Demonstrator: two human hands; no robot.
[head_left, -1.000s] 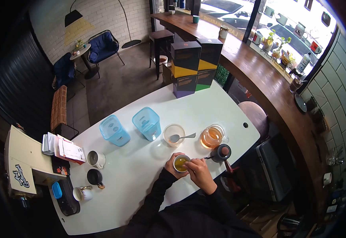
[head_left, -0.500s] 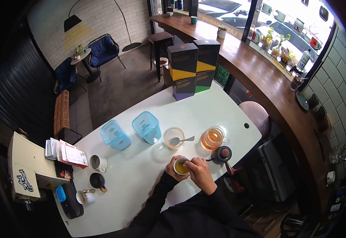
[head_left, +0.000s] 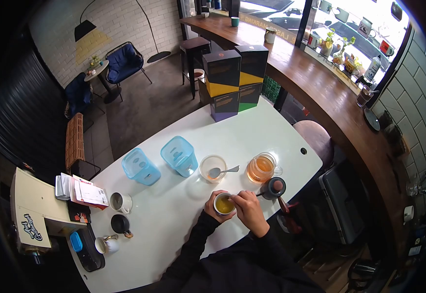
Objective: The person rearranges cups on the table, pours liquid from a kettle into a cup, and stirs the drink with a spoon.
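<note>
My left hand [head_left: 212, 209] is wrapped round a small cup [head_left: 224, 204] of yellow-green liquid above the white table. Pinched together at the cup's right rim are the fingers of my right hand [head_left: 250, 212]; what they hold is hidden. Just beyond the cup, a clear bowl [head_left: 205, 164] has a metal spoon [head_left: 228, 170] resting in it. To its right stands a glass jug of amber liquid [head_left: 259, 172]. A dark pot with a brown knob [head_left: 273, 187] sits close to my right hand.
Two blue plastic containers [head_left: 142, 168] [head_left: 180, 157] stand at the table's far left side. Nearer left are a white mug [head_left: 120, 201], a black cup [head_left: 120, 223] and another pale mug [head_left: 106, 244]. Stacked dark boxes [head_left: 223, 71] occupy the far end. A wooden counter [head_left: 315, 83] runs along the window.
My right hand has shifted slightly at the cup's rim, and more of the yellow-green liquid shows. The cup stays in my left hand. The view has moved a little.
</note>
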